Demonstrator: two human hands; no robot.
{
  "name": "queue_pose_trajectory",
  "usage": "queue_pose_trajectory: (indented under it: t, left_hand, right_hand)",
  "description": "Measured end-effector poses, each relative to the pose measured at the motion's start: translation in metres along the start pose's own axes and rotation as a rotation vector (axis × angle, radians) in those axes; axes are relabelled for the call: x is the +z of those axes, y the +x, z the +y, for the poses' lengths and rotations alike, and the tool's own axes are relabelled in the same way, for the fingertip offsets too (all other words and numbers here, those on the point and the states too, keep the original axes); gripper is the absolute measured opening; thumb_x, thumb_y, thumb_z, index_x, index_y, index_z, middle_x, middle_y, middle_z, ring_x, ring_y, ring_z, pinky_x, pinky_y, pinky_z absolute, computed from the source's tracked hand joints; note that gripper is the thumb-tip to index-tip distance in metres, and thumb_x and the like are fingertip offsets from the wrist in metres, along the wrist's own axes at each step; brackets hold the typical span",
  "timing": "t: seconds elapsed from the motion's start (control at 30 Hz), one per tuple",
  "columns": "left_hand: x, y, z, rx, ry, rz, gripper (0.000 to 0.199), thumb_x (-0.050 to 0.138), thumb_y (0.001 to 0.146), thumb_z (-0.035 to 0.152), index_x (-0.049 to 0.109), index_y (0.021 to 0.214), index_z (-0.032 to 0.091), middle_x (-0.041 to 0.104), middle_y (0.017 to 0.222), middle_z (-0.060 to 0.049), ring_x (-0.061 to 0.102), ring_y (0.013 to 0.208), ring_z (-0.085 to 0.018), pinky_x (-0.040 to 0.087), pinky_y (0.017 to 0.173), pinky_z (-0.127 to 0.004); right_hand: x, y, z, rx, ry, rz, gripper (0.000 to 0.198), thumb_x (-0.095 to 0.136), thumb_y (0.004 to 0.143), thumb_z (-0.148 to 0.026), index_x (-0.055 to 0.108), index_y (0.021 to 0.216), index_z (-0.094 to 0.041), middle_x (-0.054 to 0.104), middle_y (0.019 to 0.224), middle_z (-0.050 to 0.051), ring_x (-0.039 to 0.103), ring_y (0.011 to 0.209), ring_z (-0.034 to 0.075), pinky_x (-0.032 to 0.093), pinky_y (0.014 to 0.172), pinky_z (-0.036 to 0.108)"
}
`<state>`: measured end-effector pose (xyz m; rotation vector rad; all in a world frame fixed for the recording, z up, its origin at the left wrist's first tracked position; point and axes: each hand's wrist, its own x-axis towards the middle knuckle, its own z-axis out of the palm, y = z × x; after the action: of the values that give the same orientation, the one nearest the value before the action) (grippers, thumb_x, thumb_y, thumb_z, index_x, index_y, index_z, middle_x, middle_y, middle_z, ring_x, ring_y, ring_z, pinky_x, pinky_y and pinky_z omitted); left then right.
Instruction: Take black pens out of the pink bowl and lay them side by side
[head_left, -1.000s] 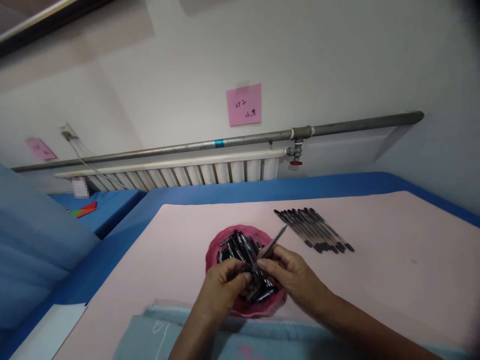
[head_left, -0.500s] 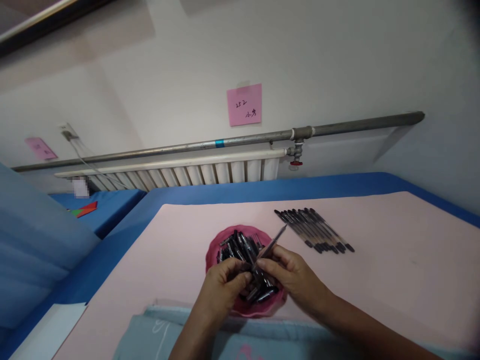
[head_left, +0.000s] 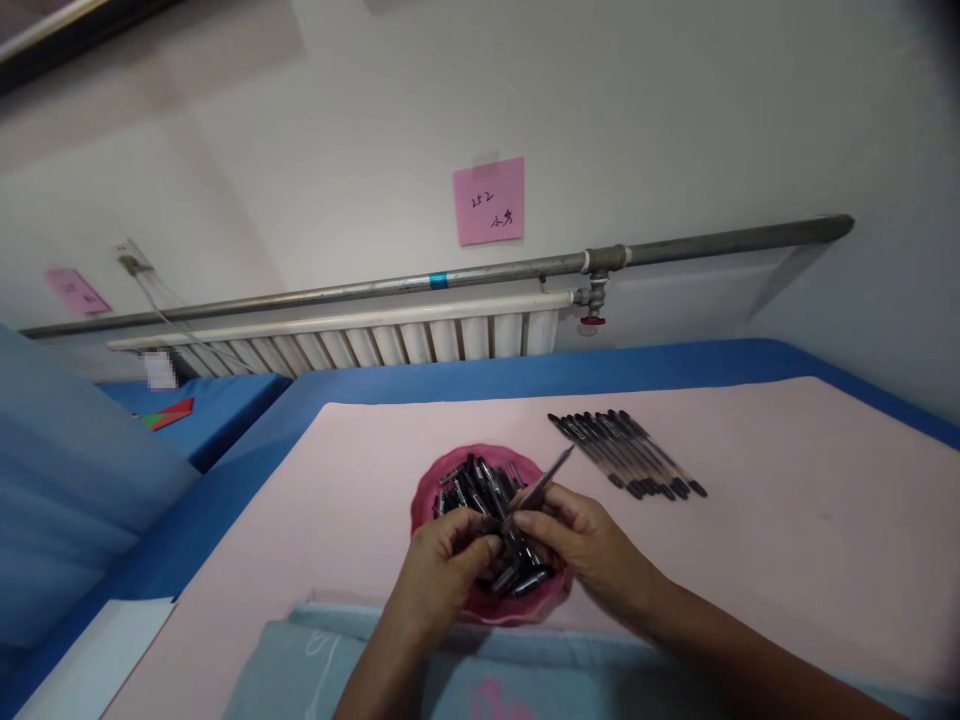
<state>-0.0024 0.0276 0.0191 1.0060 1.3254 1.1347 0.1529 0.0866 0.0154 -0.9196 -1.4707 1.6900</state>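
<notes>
My right hand (head_left: 574, 525) pinches a slim pen (head_left: 547, 478), its pointed tip directed up and to the right. My left hand (head_left: 450, 560) is closed at the pen's lower end, thumb against fingers, around a small dark piece too blurred to name. Both hands are over a pink scalloped bowl (head_left: 424, 490), which holds many black pen parts (head_left: 480, 485) lying in a jumble. Beyond my right hand, a slanted row of black-capped pens (head_left: 626, 455) lies side by side on the pink tabletop (head_left: 787, 520).
A light blue cloth (head_left: 300, 660) lies along the near edge. White paper (head_left: 97, 655) rests at the lower left. Behind the blue table edge (head_left: 525, 372) are a white radiator (head_left: 390, 345) and a metal pipe (head_left: 510, 272). A blue curtain (head_left: 60, 480) hangs at left.
The hands have drawn slightly closer together, and the pen's lower end now sits nearer my left fingertips. The view has tilted down slightly; the row of pens is unchanged.
</notes>
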Motion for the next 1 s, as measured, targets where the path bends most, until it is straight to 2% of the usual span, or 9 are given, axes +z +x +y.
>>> queue_pose_trajectory:
  t: [0.07, 0.2, 0.3, 0.47, 0.67, 0.87, 1.0]
  left_hand:
    - [0.0, 0.0, 0.001, -0.008, 0.0, -0.003, 0.015, 0.063, 0.067, 0.025, 0.062, 0.075, 0.013, 0.06, 0.065, 0.0, 0.053, 0.061, -0.012, 0.042, 0.06, -0.025]
    - [0.0, 0.0, 0.0, -0.005, -0.011, -0.003, 0.015, 0.063, 0.066, 0.026, 0.062, 0.075, 0.013, 0.06, 0.066, 0.0, 0.052, 0.061, -0.012, 0.042, 0.06, -0.025]
    - [0.0, 0.001, -0.001, 0.003, 0.007, -0.008, 0.015, 0.062, 0.067, 0.026, 0.062, 0.075, 0.013, 0.06, 0.068, -0.001, 0.053, 0.063, -0.013, 0.042, 0.062, -0.026]
    - [0.0, -0.001, -0.001, 0.024, 0.075, -0.009, 0.013, 0.061, 0.067, 0.024, 0.062, 0.075, 0.014, 0.062, 0.071, -0.002, 0.055, 0.067, -0.014, 0.042, 0.065, -0.027]
    - [0.005, -0.004, 0.003, 0.107, 0.319, 0.043, 0.008, 0.056, 0.07, 0.02, 0.061, 0.075, 0.015, 0.063, 0.073, -0.003, 0.055, 0.069, -0.016, 0.042, 0.064, -0.027]
    - [0.01, -0.006, 0.001, 0.3, 0.642, 0.142, 0.008, 0.051, 0.074, 0.015, 0.059, 0.074, 0.017, 0.062, 0.073, -0.002, 0.055, 0.069, -0.015, 0.039, 0.063, -0.026]
    - [0.009, -0.006, 0.0, 0.301, 0.652, 0.131, 0.008, 0.052, 0.075, 0.016, 0.06, 0.077, 0.018, 0.063, 0.075, -0.001, 0.056, 0.07, -0.015, 0.04, 0.063, -0.026]
  right_hand:
    - [0.0, 0.0, 0.0, -0.009, -0.003, 0.0, 0.016, 0.064, 0.072, -0.032, 0.061, 0.076, -0.017, 0.048, 0.055, -0.006, 0.043, 0.049, 0.008, 0.034, 0.047, 0.021]
    - [0.0, -0.002, -0.003, 0.004, 0.013, -0.019, 0.019, 0.064, 0.071, -0.032, 0.061, 0.084, -0.018, 0.055, 0.063, -0.004, 0.049, 0.055, 0.01, 0.04, 0.054, 0.024]
    - [0.0, -0.002, -0.003, 0.004, -0.012, -0.012, 0.019, 0.063, 0.073, -0.035, 0.059, 0.076, -0.017, 0.054, 0.064, -0.004, 0.049, 0.056, 0.011, 0.042, 0.055, 0.025]
    - [0.0, 0.0, 0.002, -0.016, -0.048, -0.017, 0.02, 0.061, 0.074, -0.036, 0.055, 0.075, -0.017, 0.054, 0.064, -0.003, 0.049, 0.058, 0.011, 0.042, 0.055, 0.025]
    - [-0.001, 0.0, 0.006, -0.05, -0.127, 0.016, 0.021, 0.06, 0.075, -0.037, 0.054, 0.072, -0.017, 0.053, 0.064, -0.003, 0.05, 0.061, 0.013, 0.043, 0.056, 0.025]
    - [0.0, 0.002, 0.006, -0.071, -0.167, 0.077, 0.021, 0.06, 0.075, -0.037, 0.054, 0.07, -0.018, 0.052, 0.063, -0.003, 0.049, 0.061, 0.013, 0.043, 0.057, 0.025]
    - [0.002, 0.002, 0.004, -0.062, -0.142, 0.08, 0.019, 0.06, 0.075, -0.035, 0.055, 0.071, -0.018, 0.055, 0.065, -0.002, 0.051, 0.063, 0.013, 0.044, 0.059, 0.026]
